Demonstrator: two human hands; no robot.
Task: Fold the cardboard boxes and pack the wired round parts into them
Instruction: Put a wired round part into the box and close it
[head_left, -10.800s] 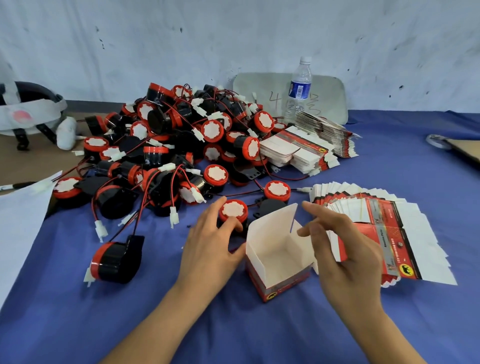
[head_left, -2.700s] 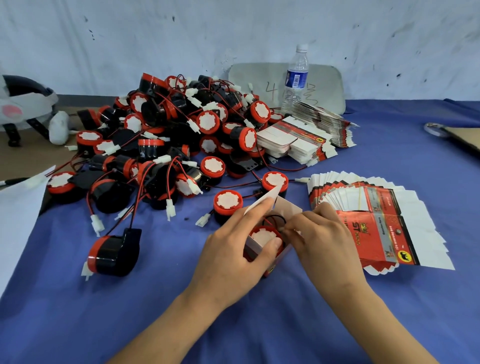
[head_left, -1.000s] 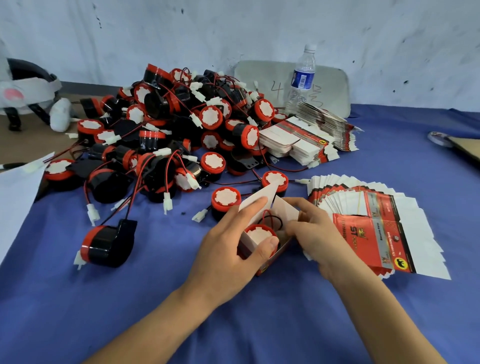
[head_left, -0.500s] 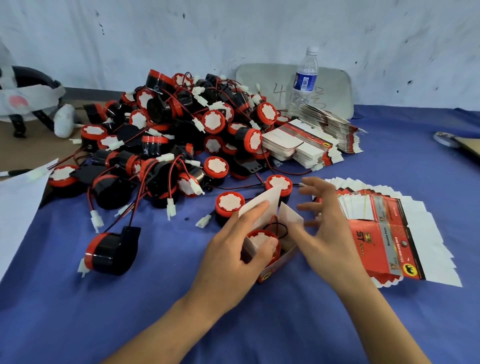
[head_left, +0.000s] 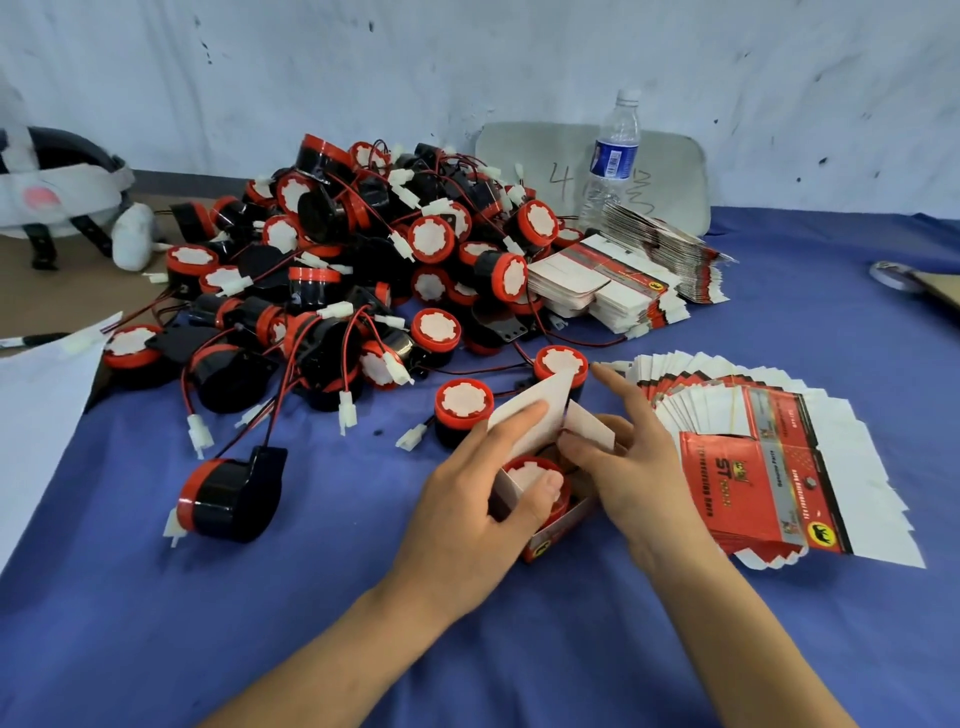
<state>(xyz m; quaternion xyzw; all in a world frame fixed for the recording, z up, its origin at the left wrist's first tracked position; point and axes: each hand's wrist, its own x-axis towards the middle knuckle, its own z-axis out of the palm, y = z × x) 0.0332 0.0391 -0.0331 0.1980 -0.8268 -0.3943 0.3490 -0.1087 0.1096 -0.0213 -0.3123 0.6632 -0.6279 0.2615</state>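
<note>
Far left: white-strapped headset (head_left: 49, 187) on bare brown tabletop, white paper sheet (head_left: 36, 415) at edge. Not yr concern.

Left-centre: big heap of black-and-red round parts w/ red wires and white plugs (head_left: 363, 260), well apart from yr hands; one loose black part w/ red rim (head_left: 228, 496) lies alone nearer you.

Centre: small red-and-white cardboard box (head_left: 553, 525), open top, sits on the blue cloth (head_left: 260, 623) between yr hands. One round part w/ white-capped red face (head_left: 530, 475) already inside, face up. Yr left hand (head_left: 478, 519) wraps the box's left side, thumb over the near edge onto the part, index finger against the tall white flap (head_left: 535, 415), which stands tilted. Yr right hand (head_left: 634, 467) touches the right side, fingers half spread, tips at the short flap (head_left: 589, 428). Can't tell if wires fully tucked.

Judgement: next = fold flaps down over the part; both hands equally near; short flap first, tall one closes toward you.

Right: fanned flat box blanks, red-and-white (head_left: 769, 457), just beside right hand. More blanks stacked behind (head_left: 613, 291), clear plastic water bottle (head_left: 613, 156) by the scuffed white wall (head_left: 467, 62).
</note>
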